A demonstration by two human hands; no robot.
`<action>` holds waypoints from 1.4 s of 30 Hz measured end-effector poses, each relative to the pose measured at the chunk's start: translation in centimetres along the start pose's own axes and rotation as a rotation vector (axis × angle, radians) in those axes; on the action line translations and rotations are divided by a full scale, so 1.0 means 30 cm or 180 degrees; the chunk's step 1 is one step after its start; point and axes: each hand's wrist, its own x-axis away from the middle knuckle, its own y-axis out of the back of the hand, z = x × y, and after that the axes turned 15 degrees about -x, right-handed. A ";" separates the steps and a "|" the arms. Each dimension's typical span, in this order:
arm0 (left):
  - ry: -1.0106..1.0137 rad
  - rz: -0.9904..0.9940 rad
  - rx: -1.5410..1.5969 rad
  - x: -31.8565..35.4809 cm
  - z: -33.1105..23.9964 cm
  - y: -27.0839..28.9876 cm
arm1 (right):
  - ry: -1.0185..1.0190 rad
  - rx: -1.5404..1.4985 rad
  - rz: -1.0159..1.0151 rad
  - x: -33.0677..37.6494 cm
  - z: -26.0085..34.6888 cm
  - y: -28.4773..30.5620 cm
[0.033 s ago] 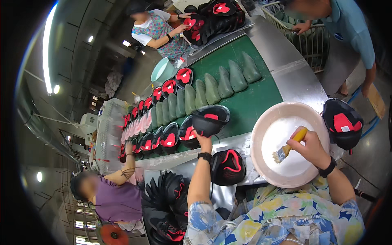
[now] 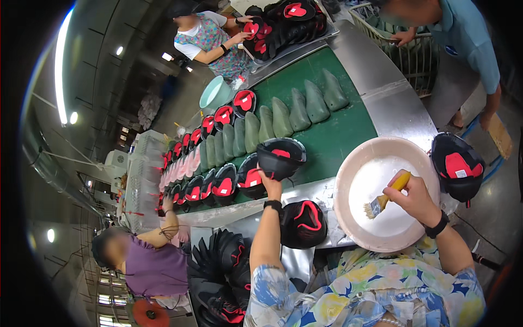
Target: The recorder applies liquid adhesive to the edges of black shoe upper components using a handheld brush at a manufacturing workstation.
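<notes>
My left hand (image 2: 270, 184) reaches forward and grips a black shoe upper with a red lining (image 2: 281, 157), held over the near edge of the green conveyor belt (image 2: 335, 139). My right hand (image 2: 418, 197) holds a yellow-handled brush (image 2: 384, 199), bristles down, inside a large pink basin (image 2: 376, 143) with a white inside. Between my arms, a second black and red shoe upper (image 2: 303, 222) lies on the steel table. A third one (image 2: 457, 164) sits just right of the basin.
Green shoe lasts (image 2: 283, 117) and black and red uppers (image 2: 218, 186) stand in rows on the belt. A person in purple (image 2: 155, 268) works at the left, another in a floral top (image 2: 206, 38) at the far end, a third in blue (image 2: 463, 41) by a wire basket (image 2: 415, 57). Black uppers (image 2: 223, 278) are piled below.
</notes>
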 end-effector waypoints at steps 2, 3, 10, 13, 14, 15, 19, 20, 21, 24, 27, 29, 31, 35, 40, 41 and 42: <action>0.0184 0.0393 -0.2472 -0.033 0.101 0.013 | -0.0081 0.0040 -0.0030 -0.004 -0.009 -0.001; 0.0499 0.0986 -0.2939 -0.039 0.084 0.008 | 0.0011 0.0230 -0.0087 -0.008 -0.017 0.007; -0.0291 0.1217 -0.4204 0.001 -0.037 0.166 | -0.0155 0.0699 0.0199 -0.067 -0.025 0.036; -0.0017 0.1478 -0.2785 0.074 -0.332 0.246 | 0.0058 0.1168 0.0263 -0.111 -0.024 0.062; 0.0478 0.1945 -0.2288 0.128 -0.388 0.247 | -0.0061 0.1231 0.0177 -0.134 -0.027 0.059; 0.0513 0.2258 -0.1982 0.210 -0.389 0.242 | -0.0158 0.1279 0.0089 -0.154 -0.029 0.053; 0.0395 0.1823 -0.3199 0.486 -0.260 0.139 | -0.0014 0.0715 0.0709 -0.178 -0.160 -0.090; 0.0319 0.1673 -0.3337 0.491 -0.269 0.117 | 0.0025 0.0681 0.0911 -0.167 -0.168 -0.131; 0.0274 0.1738 -0.3359 0.478 -0.285 0.123 | -0.0008 0.0822 0.1387 -0.143 -0.144 -0.158; -0.0063 0.2012 -0.3422 0.375 -0.313 0.174 | -0.0068 0.1269 0.2338 -0.074 -0.119 -0.143; 0.0634 0.2030 -0.1298 0.279 -0.374 0.373 | 0.0568 0.2077 0.2396 -0.052 -0.131 -0.023; 0.1627 0.1421 0.0425 0.271 -0.380 0.426 | 0.0619 0.2065 0.1930 -0.080 -0.114 0.059; 0.1618 0.1491 0.0423 0.171 -0.421 0.478 | 0.0732 0.1947 0.1575 -0.093 -0.057 0.117; 0.1538 0.1751 0.0411 0.131 -0.507 0.393 | 0.1246 0.1108 0.0886 -0.156 0.092 0.144; 0.1415 0.2114 0.0389 0.214 -0.602 0.210 | 0.1886 0.0121 0.0794 -0.226 0.213 0.063; 0.1390 0.2170 0.0395 0.209 -0.626 0.169 | 0.2147 -0.0086 0.0920 -0.233 0.227 0.058; 0.1370 0.2221 0.0402 0.210 -0.648 0.132 | 0.2162 -0.0070 0.0860 -0.233 0.235 0.064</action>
